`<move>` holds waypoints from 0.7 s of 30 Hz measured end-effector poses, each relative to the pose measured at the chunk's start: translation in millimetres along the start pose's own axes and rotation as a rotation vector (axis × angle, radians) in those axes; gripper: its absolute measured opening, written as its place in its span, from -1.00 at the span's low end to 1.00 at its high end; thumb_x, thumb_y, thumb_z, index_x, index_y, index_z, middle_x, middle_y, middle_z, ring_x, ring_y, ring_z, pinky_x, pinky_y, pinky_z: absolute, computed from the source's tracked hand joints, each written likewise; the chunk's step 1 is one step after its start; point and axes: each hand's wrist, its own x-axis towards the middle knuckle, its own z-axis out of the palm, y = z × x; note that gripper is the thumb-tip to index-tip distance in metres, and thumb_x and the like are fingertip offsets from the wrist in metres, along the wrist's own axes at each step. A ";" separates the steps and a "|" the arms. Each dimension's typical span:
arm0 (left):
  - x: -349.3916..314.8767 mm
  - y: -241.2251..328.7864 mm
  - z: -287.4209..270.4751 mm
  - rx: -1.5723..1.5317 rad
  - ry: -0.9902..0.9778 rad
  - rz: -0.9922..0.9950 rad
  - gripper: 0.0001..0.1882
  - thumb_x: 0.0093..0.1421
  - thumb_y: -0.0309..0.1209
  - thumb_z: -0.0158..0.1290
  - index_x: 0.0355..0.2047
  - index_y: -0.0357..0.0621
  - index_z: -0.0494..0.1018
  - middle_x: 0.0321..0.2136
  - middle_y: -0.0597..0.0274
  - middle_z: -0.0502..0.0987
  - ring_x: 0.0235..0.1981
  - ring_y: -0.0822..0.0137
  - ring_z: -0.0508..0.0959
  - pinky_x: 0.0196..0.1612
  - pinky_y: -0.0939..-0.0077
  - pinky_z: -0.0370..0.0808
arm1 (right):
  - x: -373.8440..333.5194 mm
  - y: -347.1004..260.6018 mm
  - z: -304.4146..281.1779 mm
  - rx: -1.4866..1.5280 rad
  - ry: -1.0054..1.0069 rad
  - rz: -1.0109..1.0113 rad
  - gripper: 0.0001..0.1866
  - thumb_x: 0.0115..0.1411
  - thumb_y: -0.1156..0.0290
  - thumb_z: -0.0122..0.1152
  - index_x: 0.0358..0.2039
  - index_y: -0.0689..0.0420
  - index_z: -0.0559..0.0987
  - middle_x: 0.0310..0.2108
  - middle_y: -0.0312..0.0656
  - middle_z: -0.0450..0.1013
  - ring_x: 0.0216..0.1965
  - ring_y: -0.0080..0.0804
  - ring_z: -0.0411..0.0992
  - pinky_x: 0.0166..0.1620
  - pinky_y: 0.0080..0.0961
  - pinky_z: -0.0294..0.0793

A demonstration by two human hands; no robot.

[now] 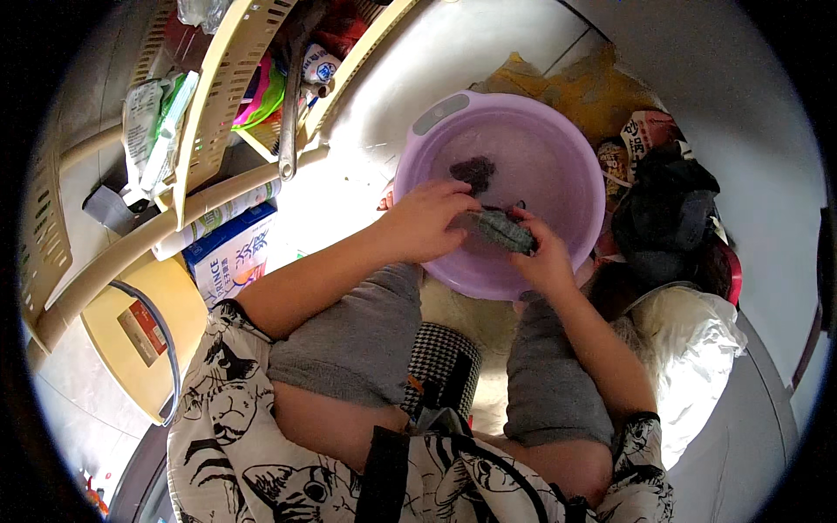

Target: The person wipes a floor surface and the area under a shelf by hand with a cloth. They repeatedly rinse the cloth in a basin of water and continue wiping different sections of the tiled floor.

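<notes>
A round light-purple basin (414,161) stands in front of me, with cloudy water (532,166) in it. Over its near rim, my right hand (547,257) grips one end of a small dark grey-green piece (504,230). It looks like folded wet cloth, but its exact kind cannot be made out. My left hand (429,220) reaches in from the left, its fingers curled at the other end of the same piece. A dark brownish-purple clump (472,173) lies in the basin, just beyond my left fingers.
On the left are a cream shelf rack (209,105), a yellow bucket (144,327) and a blue-and-white box (231,253). To the right lie a black bag or cloth (667,209) and a clear plastic bag (684,340). Yellow cloth (584,91) sits behind the basin.
</notes>
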 end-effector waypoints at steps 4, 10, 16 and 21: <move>2.3 -10.8 20.7 -0.753 -0.196 -0.503 -0.43 0.13 -0.05 -0.02 0.04 -0.15 0.26 -0.03 -0.02 0.34 0.00 0.20 0.35 0.04 0.32 0.29 | -6.5 -19.4 -1.0 -0.157 -0.002 -0.091 -0.59 -0.20 0.66 0.16 -0.22 0.29 0.40 0.04 -0.13 0.30 0.03 -0.26 0.29 0.02 -0.45 0.29; 19.0 -3.6 49.3 -1.807 -0.348 -0.904 -0.39 0.13 0.09 -0.07 -0.03 -0.15 0.26 -0.09 0.14 0.35 -0.09 0.28 0.38 -0.04 0.27 0.35 | -11.5 -25.3 7.9 -0.027 -0.166 -0.218 -0.61 -0.24 0.58 0.19 -0.28 0.25 0.43 0.01 -0.11 0.32 -0.01 -0.13 0.32 0.01 -0.37 0.30; 17.8 -8.3 63.4 -1.690 -0.238 -0.958 -0.42 0.12 0.12 -0.08 -0.13 -0.15 0.33 -0.24 0.17 0.43 -0.18 0.30 0.44 -0.08 0.36 0.38 | -14.7 -38.1 14.4 0.357 -0.298 0.037 -0.52 -0.13 0.69 0.04 -0.10 0.24 0.32 -0.10 -0.09 0.35 -0.05 -0.35 0.31 -0.07 -0.48 0.33; 14.6 -13.2 64.8 -1.922 -0.298 -0.840 -0.39 0.07 0.13 -0.04 -0.12 -0.15 0.34 -0.20 0.19 0.44 -0.14 0.31 0.44 -0.03 0.40 0.38 | 0.1 -16.7 16.2 0.047 0.002 0.045 -0.47 -0.07 0.56 0.10 -0.01 0.19 0.29 -0.09 0.03 0.34 -0.05 -0.16 0.33 -0.02 -0.35 0.30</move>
